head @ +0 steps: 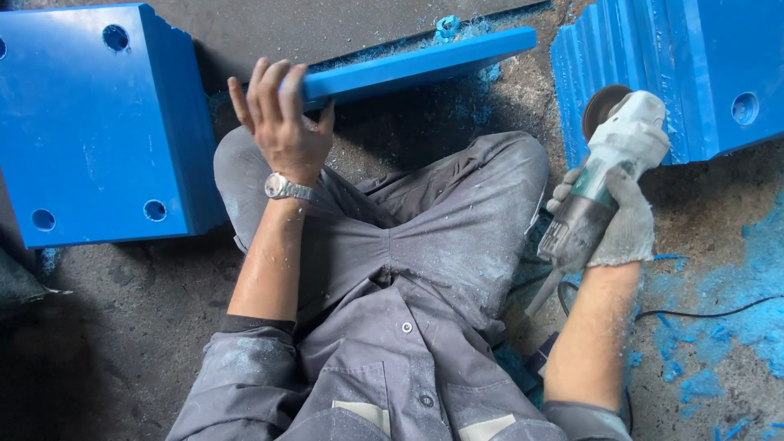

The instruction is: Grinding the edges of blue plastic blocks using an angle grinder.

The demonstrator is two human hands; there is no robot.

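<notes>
Single head-mounted view: looks steeply down, close range, over the seated wearer's lap, both forearms and the surrounding floor [122, 327].

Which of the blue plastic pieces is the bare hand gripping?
The thin flat blue slab across the knees; the left hand grips its end. The thick drilled block and ridged stack lie untouched.

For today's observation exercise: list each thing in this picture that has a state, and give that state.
Left hand: bare, gripping the slab's end.
Long flat blue plastic slab: end lifted, tilted.
Right hand: gloved, shut around the grinder.
White and grey angle grinder: held off the floor, disc up.
Thick blue plastic block with holes: lying flat.
</notes>
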